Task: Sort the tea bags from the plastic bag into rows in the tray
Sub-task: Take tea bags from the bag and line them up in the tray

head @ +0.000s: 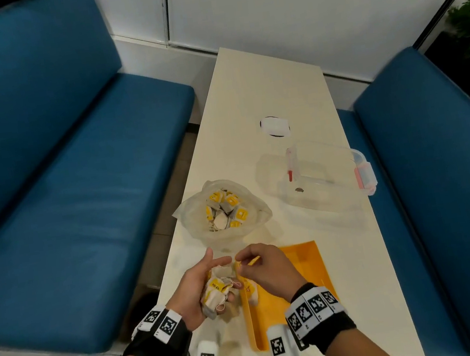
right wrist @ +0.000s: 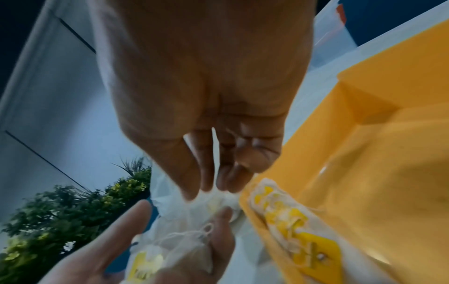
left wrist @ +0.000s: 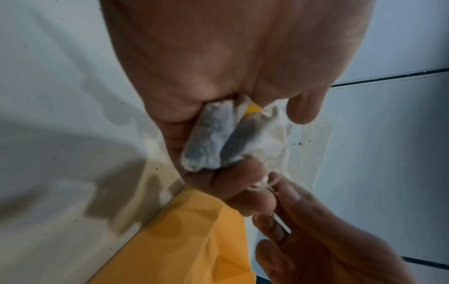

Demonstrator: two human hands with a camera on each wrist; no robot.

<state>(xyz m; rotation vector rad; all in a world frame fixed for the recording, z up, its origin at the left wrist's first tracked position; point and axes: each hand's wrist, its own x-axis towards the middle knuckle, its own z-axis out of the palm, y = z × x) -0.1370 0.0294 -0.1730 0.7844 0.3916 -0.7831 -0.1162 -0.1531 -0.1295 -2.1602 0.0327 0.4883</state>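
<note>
My left hand [head: 195,290] sits palm up beside the tray's left edge and grips a bunch of tea bags [head: 215,292] with yellow tags; the same paper bags [left wrist: 216,138] show crumpled in its palm. My right hand [head: 267,269] is just right of it, over the yellow tray [head: 306,277], and pinches the string [left wrist: 264,182] and yellow tag [head: 253,261] of one tea bag from that bunch. A few tea bags [right wrist: 286,217] lie along the tray's left wall. Farther up the table the open plastic bag [head: 252,221] holds several more tea bags [head: 224,209].
A clear plastic box [head: 328,176] with red clips stands to the right of the plastic bag. A small white oval object [head: 274,126] lies beyond it. The narrow cream table [head: 262,82] runs between two blue benches [head: 61,188].
</note>
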